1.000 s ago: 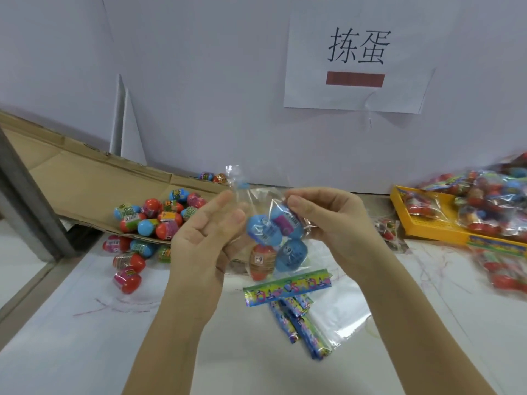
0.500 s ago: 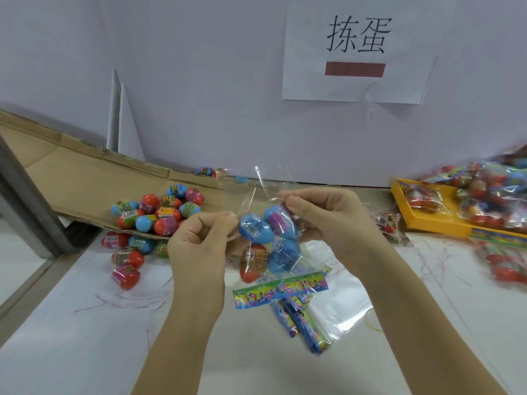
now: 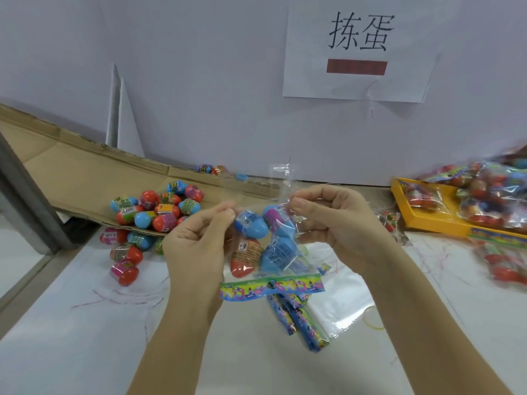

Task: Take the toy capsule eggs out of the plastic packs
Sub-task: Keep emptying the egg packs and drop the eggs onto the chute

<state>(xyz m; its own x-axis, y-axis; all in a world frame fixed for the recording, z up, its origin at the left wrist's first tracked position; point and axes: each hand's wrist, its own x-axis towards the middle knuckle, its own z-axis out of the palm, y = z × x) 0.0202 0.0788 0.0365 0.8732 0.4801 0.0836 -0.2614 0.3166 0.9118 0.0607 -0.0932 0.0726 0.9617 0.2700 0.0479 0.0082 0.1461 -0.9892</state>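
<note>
Head view: both hands hold one clear plastic pack (image 3: 281,192) in the air above the white tabletop (image 3: 85,352). The left hand (image 3: 196,246) pinches the pack's upper edge between thumb and fingers, its grip clamped on the film. The right hand (image 3: 336,223) pinches the same edge on the other side, its grip likewise clamped on the film. The pack hangs upside down, with its colourful header strip (image 3: 272,287) at the bottom. Four capsule eggs (image 3: 252,226) sit inside it, between the two hands: two blue ones, a purple-and-blue one and a red one with a label. Below the pack, flat packs (image 3: 305,323) lie on the tabletop. To the left, a heap of loose eggs (image 3: 159,212) rests on a sheet of cardboard (image 3: 71,178), with a few more on the tabletop just beside it. At the right, a yellow tray (image 3: 427,222) holds full packs (image 3: 490,192). A paper sign (image 3: 359,47) is stuck on the wall behind.
</note>
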